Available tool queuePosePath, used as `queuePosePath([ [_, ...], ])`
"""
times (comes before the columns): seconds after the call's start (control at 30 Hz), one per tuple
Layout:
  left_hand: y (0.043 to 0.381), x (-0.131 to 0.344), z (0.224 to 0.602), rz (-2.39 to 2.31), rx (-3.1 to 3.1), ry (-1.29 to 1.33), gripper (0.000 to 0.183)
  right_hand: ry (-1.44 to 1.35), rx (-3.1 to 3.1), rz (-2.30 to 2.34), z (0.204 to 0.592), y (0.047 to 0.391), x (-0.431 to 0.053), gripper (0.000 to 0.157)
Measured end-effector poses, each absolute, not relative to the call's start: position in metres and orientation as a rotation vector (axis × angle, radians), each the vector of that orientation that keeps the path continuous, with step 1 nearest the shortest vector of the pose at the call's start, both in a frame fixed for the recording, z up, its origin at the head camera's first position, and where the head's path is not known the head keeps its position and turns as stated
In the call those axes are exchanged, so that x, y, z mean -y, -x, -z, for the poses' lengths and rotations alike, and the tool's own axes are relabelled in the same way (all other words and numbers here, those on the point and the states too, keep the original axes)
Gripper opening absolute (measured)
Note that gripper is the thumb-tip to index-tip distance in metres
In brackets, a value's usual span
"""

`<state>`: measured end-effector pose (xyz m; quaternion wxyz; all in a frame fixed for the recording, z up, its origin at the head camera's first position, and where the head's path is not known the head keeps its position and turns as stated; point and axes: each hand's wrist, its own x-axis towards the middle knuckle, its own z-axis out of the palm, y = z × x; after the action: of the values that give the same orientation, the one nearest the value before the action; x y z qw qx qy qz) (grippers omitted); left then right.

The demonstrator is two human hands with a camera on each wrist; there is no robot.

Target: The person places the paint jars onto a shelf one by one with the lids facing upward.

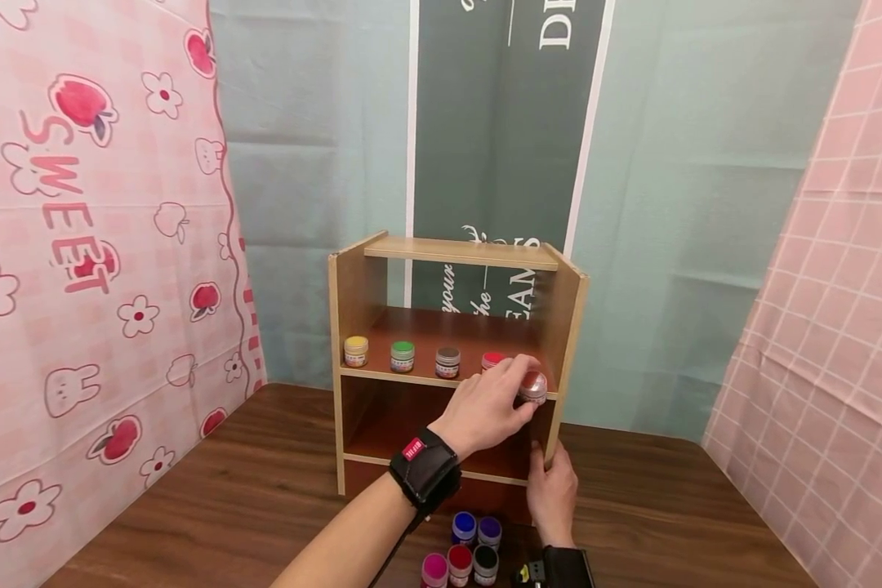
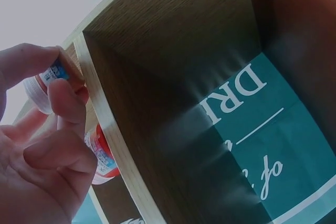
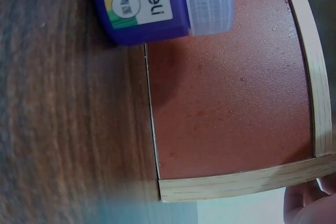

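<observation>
In the head view, the left hand (image 1: 485, 406) pinches a reddish-brown jar (image 1: 533, 387) at the right end of the shelf unit's (image 1: 459, 251) jar row, while the right hand (image 1: 553, 490) grips its side panel. The left wrist view shows fingers (image 2: 65, 100) curled around that jar, by a board's edge; the right wrist view, fingertips at the panel beyond a purple jar (image 3: 149, 6) on the counter (image 3: 68, 114).

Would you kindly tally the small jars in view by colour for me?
Yellow jar: 1
Green jar: 1
Brown jar: 1
Red jars: 2
Reddish-brown jar, in the left hand: 1
Blue jar: 1
Purple jar: 1
Pink jar: 1
Black-looking jar: 1
Total: 10
</observation>
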<state>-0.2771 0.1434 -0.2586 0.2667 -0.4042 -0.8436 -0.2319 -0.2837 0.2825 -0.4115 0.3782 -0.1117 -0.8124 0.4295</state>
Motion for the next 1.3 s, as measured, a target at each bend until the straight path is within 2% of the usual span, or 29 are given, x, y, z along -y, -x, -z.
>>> queuePosePath([
  [0.53,0.281,-0.156,0.263,0.648,2.219,1.004,0.033,0.243,2.073,-1.106,0.409,0.279,-0.280,0.028],
  [1.3,0.279,-0.172,0.267,0.613,2.225,0.867,0.034,0.267,2.103,-1.135,0.411,0.281,-0.283,0.035],
])
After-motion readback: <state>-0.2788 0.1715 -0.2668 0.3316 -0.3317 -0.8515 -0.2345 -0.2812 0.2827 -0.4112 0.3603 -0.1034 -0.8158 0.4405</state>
